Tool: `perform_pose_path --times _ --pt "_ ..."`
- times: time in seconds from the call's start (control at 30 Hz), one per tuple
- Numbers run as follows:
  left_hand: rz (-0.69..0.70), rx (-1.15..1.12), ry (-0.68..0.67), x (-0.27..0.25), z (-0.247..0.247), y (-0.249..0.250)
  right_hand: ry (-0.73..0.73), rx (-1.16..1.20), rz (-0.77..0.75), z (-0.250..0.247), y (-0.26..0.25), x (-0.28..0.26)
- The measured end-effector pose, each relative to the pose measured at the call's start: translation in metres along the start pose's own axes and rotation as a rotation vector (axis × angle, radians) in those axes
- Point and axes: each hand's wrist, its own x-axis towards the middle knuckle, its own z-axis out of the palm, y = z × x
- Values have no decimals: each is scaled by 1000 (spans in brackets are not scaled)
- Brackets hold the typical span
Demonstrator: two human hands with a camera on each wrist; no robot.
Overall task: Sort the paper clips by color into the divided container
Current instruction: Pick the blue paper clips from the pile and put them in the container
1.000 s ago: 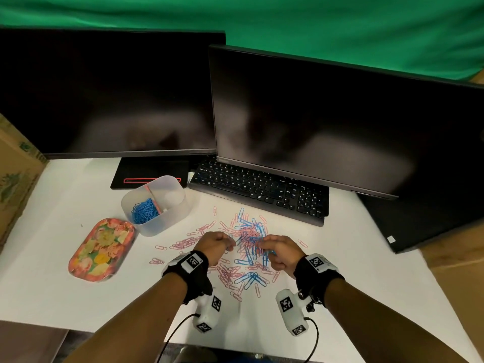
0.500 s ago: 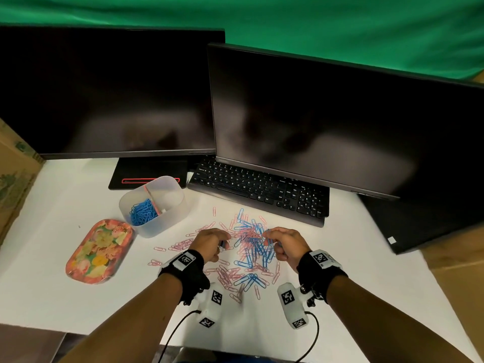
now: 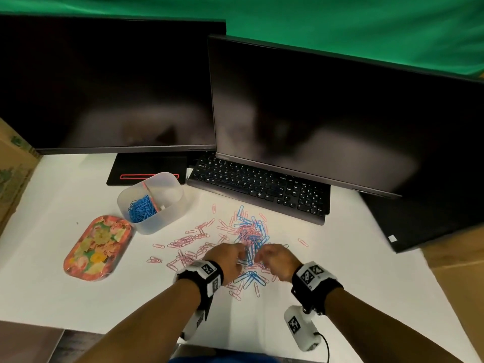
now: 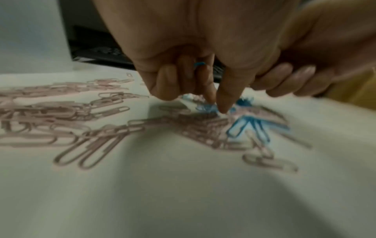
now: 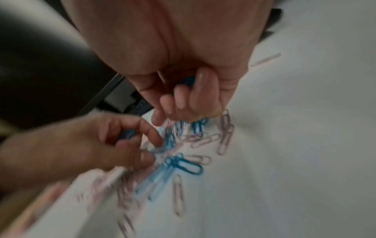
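A mixed heap of blue and pink paper clips (image 3: 248, 231) lies on the white table in front of the keyboard. My left hand (image 3: 227, 260) and right hand (image 3: 275, 258) are both over its near edge, fingers curled down into the clips. The left hand (image 4: 213, 99) keeps a blue clip (image 4: 199, 64) tucked in its curled fingers while thumb and forefinger touch the blue clips below. The right hand (image 5: 183, 109) holds blue clips (image 5: 188, 81) against its palm and picks at more blue ones. The translucent divided container (image 3: 152, 203) stands to the left, with blue clips (image 3: 142, 208) in its left compartment.
A floral oval tray (image 3: 98, 247) lies left of the container. A black keyboard (image 3: 262, 187) and two dark monitors (image 3: 314, 113) stand behind the heap. Pink clips (image 3: 188, 242) are strewn left of the hands. Cardboard boxes flank the table.
Both hands have drawn nearer to me and closer together, onto the near side of the heap. The head view has shifted slightly.
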Motion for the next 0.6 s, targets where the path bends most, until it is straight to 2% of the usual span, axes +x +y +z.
perform_pose_path --times 0.1,0.2,0.43,0.53,0.6 --pt "38 104 31 3 3 -3 51 -476 -139 12 13 -10" --pt "58 117 34 7 5 -7 24 -744 -157 22 14 -18" --pt "7 -24 112 5 -1 -15 24 -809 -221 25 12 -6" --pt "-39 -209 124 -1 -6 -18 33 -780 -255 22 12 -3" --pt "-78 -344 93 -3 -9 -20 35 -666 -265 18 13 -2"
